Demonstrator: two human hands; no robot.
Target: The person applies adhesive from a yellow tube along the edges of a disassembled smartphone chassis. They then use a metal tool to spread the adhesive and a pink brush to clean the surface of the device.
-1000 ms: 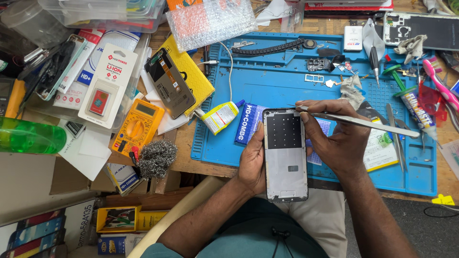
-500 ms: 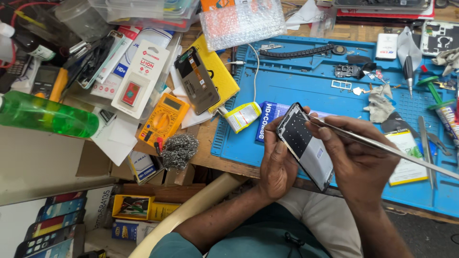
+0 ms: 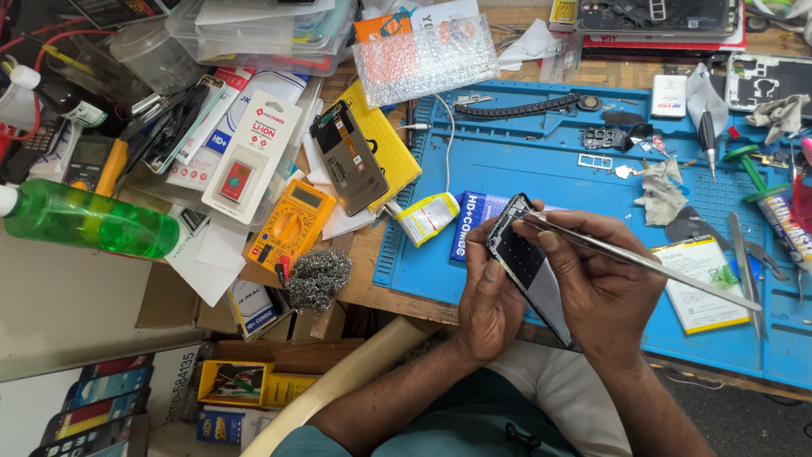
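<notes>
- Work mat (image 3: 541,182), centre right: solid blue.
- Bottle (image 3: 85,220), left edge: translucent green.
- Multimeter (image 3: 292,224), centre left: yellow-orange.
- Phone (image 3: 529,262), centre: black and grey.
- Tweezers (image 3: 651,267): silver.
- Steel wool (image 3: 317,278): grey.
- Bubble wrap (image 3: 425,57), top: clear, dotted.

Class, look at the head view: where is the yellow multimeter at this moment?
The yellow multimeter lies left of centre, off the blue mat, just above the steel wool ball and below-left of the dark phone screen panel.
</notes>
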